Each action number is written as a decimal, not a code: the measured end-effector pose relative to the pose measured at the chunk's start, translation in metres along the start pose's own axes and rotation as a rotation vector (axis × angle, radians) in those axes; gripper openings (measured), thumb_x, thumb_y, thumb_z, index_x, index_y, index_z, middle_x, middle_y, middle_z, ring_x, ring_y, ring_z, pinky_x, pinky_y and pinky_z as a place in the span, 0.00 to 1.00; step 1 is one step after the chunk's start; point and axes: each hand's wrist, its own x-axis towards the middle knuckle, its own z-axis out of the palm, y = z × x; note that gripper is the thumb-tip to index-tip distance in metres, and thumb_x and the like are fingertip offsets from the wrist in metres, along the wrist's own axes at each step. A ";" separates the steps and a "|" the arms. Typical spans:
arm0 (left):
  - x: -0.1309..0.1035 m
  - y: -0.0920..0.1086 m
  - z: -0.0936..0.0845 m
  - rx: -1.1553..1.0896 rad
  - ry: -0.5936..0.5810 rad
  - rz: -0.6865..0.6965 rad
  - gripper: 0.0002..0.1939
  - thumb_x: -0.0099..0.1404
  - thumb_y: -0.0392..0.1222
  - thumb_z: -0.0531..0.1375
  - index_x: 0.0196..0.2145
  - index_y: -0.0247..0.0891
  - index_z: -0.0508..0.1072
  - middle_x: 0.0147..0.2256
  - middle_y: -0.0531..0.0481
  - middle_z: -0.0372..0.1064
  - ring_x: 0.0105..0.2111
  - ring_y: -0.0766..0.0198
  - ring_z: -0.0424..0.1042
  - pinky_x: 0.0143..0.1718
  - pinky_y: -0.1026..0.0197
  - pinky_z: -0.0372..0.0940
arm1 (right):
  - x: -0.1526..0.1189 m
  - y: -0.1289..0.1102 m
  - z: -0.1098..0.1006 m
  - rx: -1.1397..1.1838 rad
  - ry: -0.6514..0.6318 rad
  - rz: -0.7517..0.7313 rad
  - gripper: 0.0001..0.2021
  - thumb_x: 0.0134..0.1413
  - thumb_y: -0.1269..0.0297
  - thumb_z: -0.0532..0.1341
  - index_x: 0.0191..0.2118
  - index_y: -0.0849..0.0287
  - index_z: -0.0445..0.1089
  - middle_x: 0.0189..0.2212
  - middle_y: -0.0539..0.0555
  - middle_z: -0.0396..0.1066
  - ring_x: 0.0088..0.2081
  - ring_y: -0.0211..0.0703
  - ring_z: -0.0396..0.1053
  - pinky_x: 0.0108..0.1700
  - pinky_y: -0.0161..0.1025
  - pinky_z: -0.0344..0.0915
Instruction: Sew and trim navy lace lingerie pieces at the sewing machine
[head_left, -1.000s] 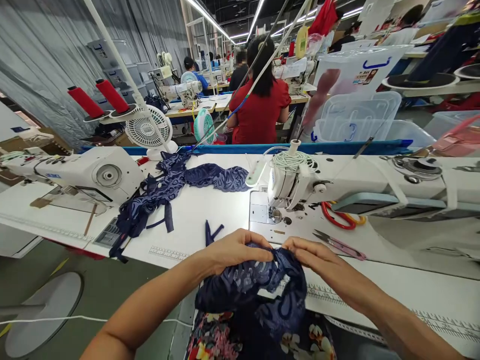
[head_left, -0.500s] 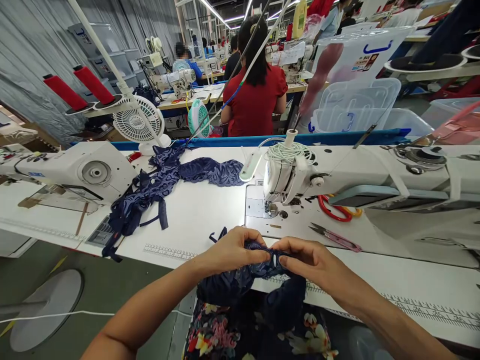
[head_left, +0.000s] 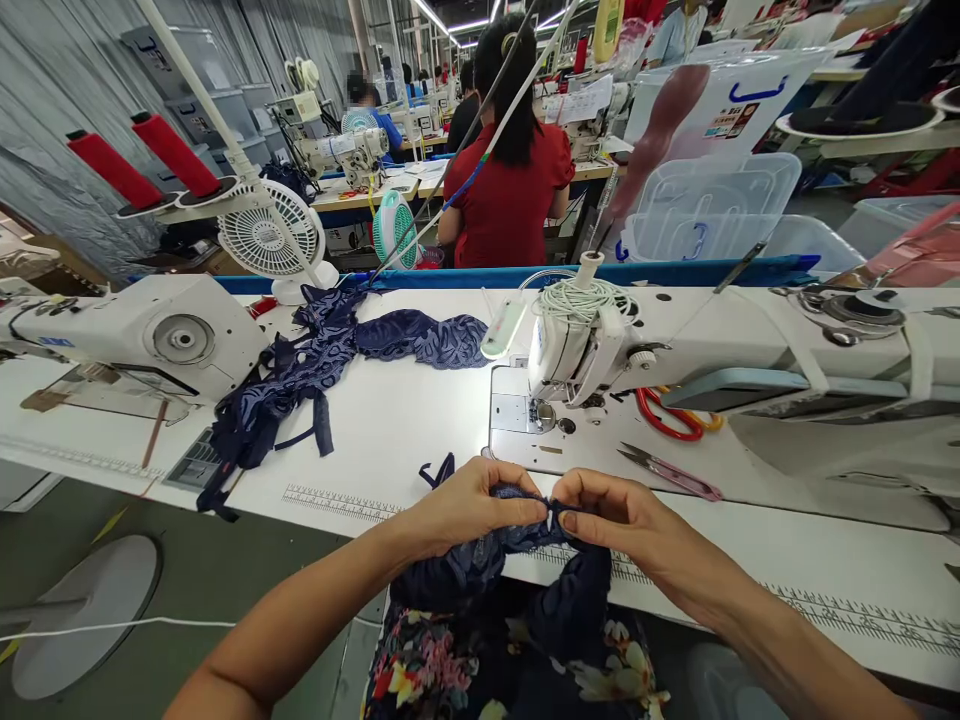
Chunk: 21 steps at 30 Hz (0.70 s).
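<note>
A navy lace bra (head_left: 465, 575) hangs over the table's front edge, its cups drooping towards my lap. My left hand (head_left: 491, 508) pinches its middle between thumb and fingers. Close beside it, my right hand (head_left: 611, 512) grips the same piece, thumb in front. Between the two thumbs a small pale gap or spot shows; the fingertips behind the fabric are hidden. A thin navy strap (head_left: 441, 470) sticks up behind my left hand. More navy lace pieces (head_left: 420, 338) lie in a row on the table, further back and left.
Beyond my hands stands a sewing machine (head_left: 577, 340). Pink thread snips (head_left: 670, 472) and red-handled scissors (head_left: 675, 418) lie right of its needle. Another machine (head_left: 172, 335) is at left, near a white fan (head_left: 271, 230). Someone in a red top (head_left: 501, 205) sits ahead.
My two hands have come slightly closer together, and the pale gap between the thumbs is narrower. Both still hold the bra. The view has shifted slightly.
</note>
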 end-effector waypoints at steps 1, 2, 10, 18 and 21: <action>0.000 0.000 0.001 0.003 0.013 0.005 0.10 0.57 0.44 0.65 0.28 0.34 0.74 0.24 0.56 0.60 0.25 0.71 0.56 0.28 0.66 0.53 | 0.000 0.000 0.000 0.003 -0.013 -0.005 0.15 0.52 0.49 0.65 0.39 0.54 0.72 0.35 0.52 0.70 0.39 0.44 0.66 0.40 0.39 0.64; -0.001 0.000 0.001 0.004 0.022 0.003 0.10 0.57 0.44 0.65 0.28 0.34 0.74 0.23 0.56 0.60 0.25 0.71 0.56 0.28 0.66 0.53 | 0.000 0.001 0.000 0.003 -0.019 -0.013 0.16 0.53 0.48 0.65 0.41 0.54 0.73 0.38 0.53 0.71 0.41 0.45 0.67 0.42 0.40 0.64; -0.003 -0.001 0.002 0.093 0.022 0.029 0.11 0.58 0.45 0.64 0.27 0.33 0.73 0.23 0.55 0.61 0.24 0.71 0.57 0.27 0.67 0.53 | 0.001 0.004 0.002 -0.080 0.037 -0.034 0.14 0.52 0.50 0.64 0.32 0.57 0.74 0.28 0.51 0.69 0.31 0.40 0.65 0.33 0.36 0.63; -0.024 -0.038 0.014 0.862 0.204 0.557 0.13 0.69 0.42 0.53 0.41 0.41 0.78 0.20 0.53 0.62 0.21 0.68 0.58 0.25 0.62 0.51 | -0.026 0.026 0.014 -0.875 0.509 -0.946 0.12 0.55 0.72 0.64 0.41 0.46 0.72 0.28 0.46 0.74 0.28 0.40 0.71 0.41 0.46 0.64; -0.028 -0.050 0.014 0.957 0.142 0.645 0.14 0.66 0.42 0.53 0.41 0.41 0.78 0.13 0.58 0.47 0.15 0.67 0.52 0.20 0.61 0.46 | -0.042 0.047 0.022 -1.047 0.529 -0.978 0.18 0.54 0.72 0.65 0.47 0.41 0.71 0.29 0.45 0.76 0.28 0.42 0.74 0.42 0.49 0.65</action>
